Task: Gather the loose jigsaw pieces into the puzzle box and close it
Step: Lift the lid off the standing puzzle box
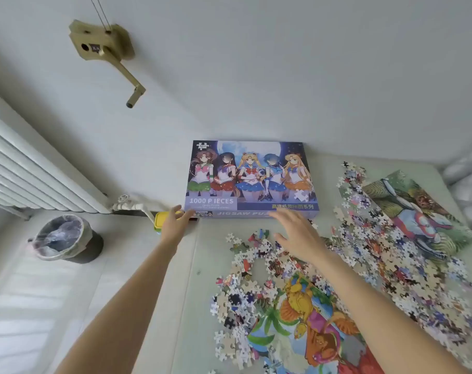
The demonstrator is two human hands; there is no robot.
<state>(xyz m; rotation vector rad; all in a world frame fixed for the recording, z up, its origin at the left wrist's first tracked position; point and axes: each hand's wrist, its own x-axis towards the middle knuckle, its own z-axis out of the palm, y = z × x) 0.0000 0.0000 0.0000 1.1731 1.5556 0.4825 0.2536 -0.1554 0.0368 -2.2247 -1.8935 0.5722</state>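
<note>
Both hands, left [175,221] and right [297,233], reach open-fingered toward the closed purple cardboard puzzle box [249,179] on the pale desk [202,292]; loose jigsaw pieces [256,265] lie scattered nearby, with a white radiator [27,171] along the wall.

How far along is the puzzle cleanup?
Nothing looks done: the loose pieces lie spread over the table, and the puzzle box has its lid on. In hand: left hand and right hand, both open, at the box's front edge. Left: opening, gathering, closing.

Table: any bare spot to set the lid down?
Bare strip along the table left edge, between edge and pieces. Small gap between box front and pieces, under the right hand. Right half crowded: pieces and picture sheets.
</note>
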